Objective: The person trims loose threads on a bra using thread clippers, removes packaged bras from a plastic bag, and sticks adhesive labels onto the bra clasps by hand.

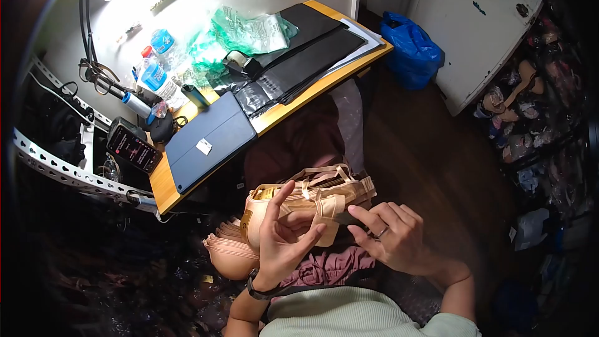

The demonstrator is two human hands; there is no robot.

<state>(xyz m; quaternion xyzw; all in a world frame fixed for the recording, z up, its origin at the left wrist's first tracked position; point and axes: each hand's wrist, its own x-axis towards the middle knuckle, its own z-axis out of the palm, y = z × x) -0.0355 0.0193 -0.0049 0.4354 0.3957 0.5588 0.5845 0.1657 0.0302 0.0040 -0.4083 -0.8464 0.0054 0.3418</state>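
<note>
Off the near edge of the tabletop [163,190], the beige bra stack [329,205] lies with its long axis roughly along that edge, the left hand [279,243], thumb and forefinger spread, overlapping it, nearer than the right hand [394,240], whose fingertip grip cannot be confirmed.

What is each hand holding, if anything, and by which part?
Left hand and right hand are at the bras, by the bands; whether either grips can't be told.
</note>
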